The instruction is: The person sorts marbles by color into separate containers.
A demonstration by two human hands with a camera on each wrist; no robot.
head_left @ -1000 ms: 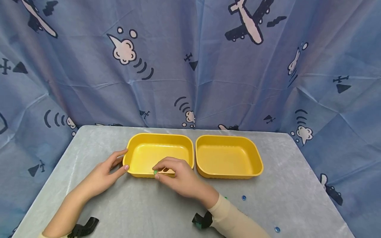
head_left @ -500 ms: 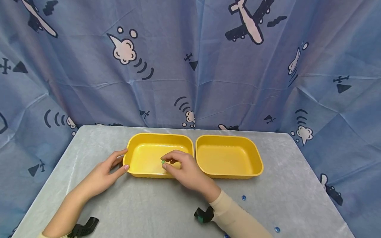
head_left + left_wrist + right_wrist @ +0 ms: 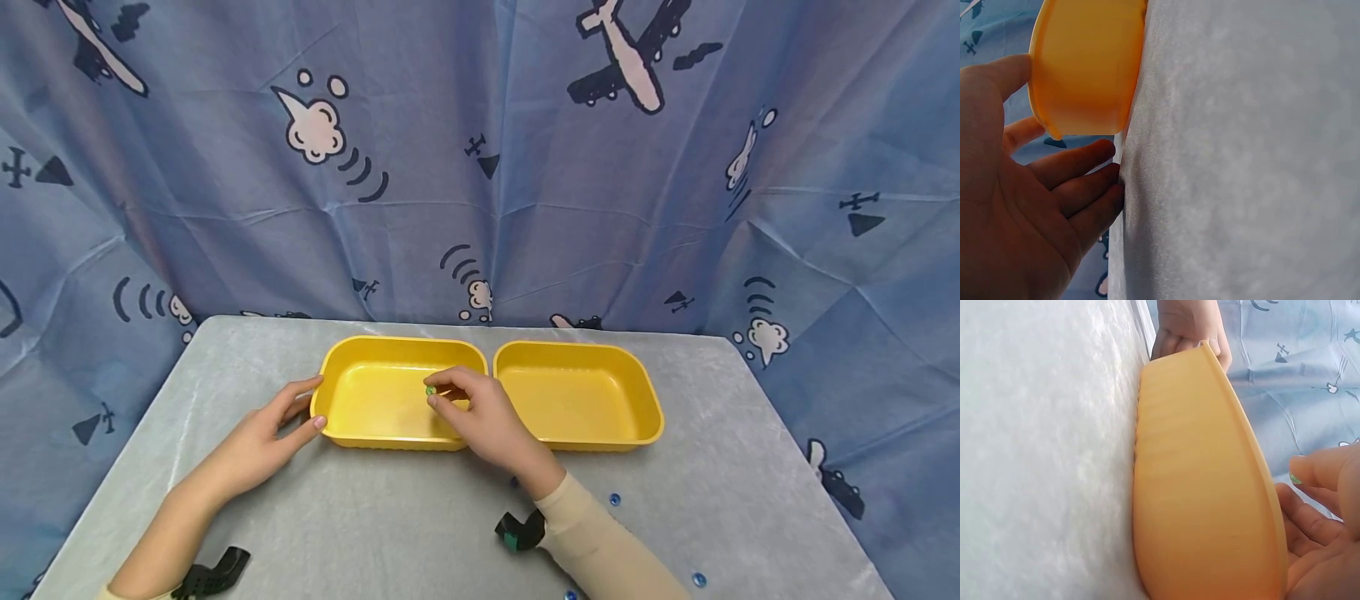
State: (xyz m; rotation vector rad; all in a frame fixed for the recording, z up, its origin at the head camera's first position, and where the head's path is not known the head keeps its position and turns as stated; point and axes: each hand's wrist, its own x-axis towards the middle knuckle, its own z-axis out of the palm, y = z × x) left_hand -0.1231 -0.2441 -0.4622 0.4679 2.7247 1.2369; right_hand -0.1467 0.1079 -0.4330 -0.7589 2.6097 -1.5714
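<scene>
Two yellow trays stand side by side on the table. At the left tray (image 3: 375, 400), my left hand (image 3: 262, 437) touches the left end with thumb and index finger, the fingers fairly straight. In the left wrist view, the thumb meets the tray's rim and the other fingers (image 3: 1085, 187) lie loose beside it. My right hand (image 3: 487, 421) is over the right part of that tray, pinching a small round green piece (image 3: 431, 390) between thumb and index finger. Only a sliver of the green piece (image 3: 1295, 479) shows in the right wrist view.
The right tray (image 3: 581, 396) stands close beside the left one. Several small round blue pieces, among them one blue piece (image 3: 615, 499) and another blue piece (image 3: 699, 579), lie on the grey table (image 3: 375, 525) near my right forearm. A blue patterned curtain (image 3: 420, 167) hangs behind.
My right hand has moved right and farther back over the left tray, still pinching the green piece. The left hand has stayed at the tray's left end.
</scene>
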